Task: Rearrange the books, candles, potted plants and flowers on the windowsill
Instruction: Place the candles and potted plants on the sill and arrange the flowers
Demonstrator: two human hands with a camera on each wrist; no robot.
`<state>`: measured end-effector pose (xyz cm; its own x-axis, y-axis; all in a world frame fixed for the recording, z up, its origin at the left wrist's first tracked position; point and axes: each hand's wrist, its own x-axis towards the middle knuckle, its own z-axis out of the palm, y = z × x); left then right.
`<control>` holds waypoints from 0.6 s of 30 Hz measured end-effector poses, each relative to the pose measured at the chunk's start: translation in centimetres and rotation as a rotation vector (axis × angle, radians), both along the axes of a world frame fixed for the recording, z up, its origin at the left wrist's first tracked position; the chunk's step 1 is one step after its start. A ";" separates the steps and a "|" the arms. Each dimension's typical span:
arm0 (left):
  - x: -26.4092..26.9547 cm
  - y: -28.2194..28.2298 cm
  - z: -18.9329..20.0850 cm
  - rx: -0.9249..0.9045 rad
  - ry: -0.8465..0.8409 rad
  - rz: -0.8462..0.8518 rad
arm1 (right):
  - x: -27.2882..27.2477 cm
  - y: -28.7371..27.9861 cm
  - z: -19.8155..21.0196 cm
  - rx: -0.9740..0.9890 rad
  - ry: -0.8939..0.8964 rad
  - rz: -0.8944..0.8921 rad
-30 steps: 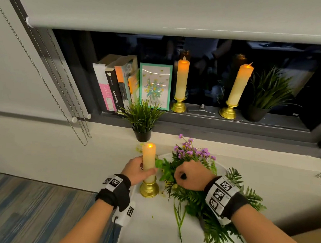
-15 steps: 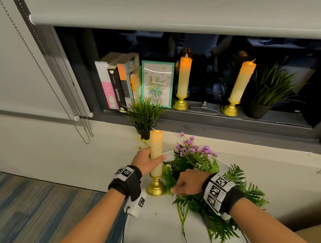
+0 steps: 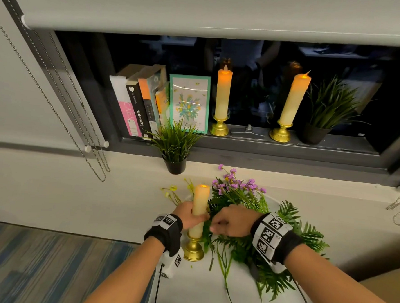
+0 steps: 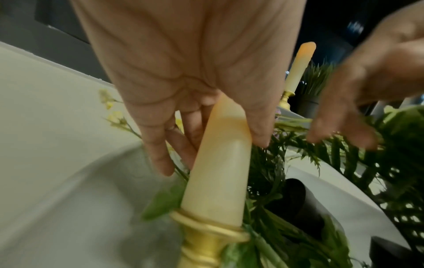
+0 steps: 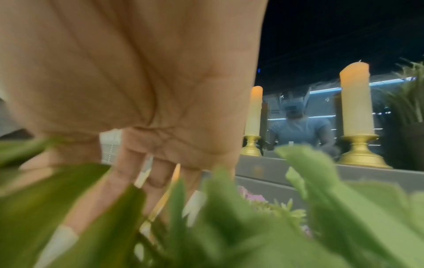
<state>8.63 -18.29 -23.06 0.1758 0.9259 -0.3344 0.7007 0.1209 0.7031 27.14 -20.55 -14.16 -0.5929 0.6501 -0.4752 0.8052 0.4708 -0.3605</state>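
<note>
My left hand (image 3: 190, 217) grips a cream candle (image 3: 199, 210) at mid-height; its gold holder (image 3: 193, 250) is low over the white round table (image 3: 197, 294). The left wrist view shows the thumb and fingers (image 4: 158, 154) curled round the tilted candle (image 4: 218, 172). Beside it, my right hand (image 3: 229, 222) reaches down into the fern and purple flower bunch (image 3: 236, 186), its straight fingers (image 5: 158, 177) among blurred leaves (image 5: 321, 217). Nothing shows as held by it.
On the windowsill stand books (image 3: 136, 105), a framed picture (image 3: 189, 102), two lit candles (image 3: 223, 94) (image 3: 293, 98) and a potted plant (image 3: 328, 112). A small potted plant (image 3: 175, 147) sits on the lower ledge. Yellow sprigs (image 3: 172, 191) lie left of the candle. Blind chains (image 3: 95, 154) hang left.
The candle has shifted right and nearer to me in my left hand. My right hand has uncurled from a fist on the flowers and moved left toward the candle.
</note>
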 end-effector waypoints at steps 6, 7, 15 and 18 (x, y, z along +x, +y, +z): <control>-0.2 -0.4 -0.4 -0.012 -0.016 -0.065 | 0.4 2.1 -0.1 0.286 0.173 -0.181; -0.1 -0.4 0.1 -0.001 -0.035 -0.068 | 0.3 2.4 -0.1 0.297 0.211 -0.240; 1.0 -0.6 3.7 0.090 -0.259 -0.123 | -0.5 3.1 0.3 0.167 0.493 -0.447; 0.8 -0.4 4.8 0.106 -0.324 -0.100 | -0.2 3.2 1.1 0.197 0.545 -0.477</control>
<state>9.38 -18.65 -18.25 0.3483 0.9254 -0.1495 0.4443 -0.0226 0.8956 26.96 -17.39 -13.05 -0.3436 0.9381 -0.0428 0.6694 0.2127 -0.7118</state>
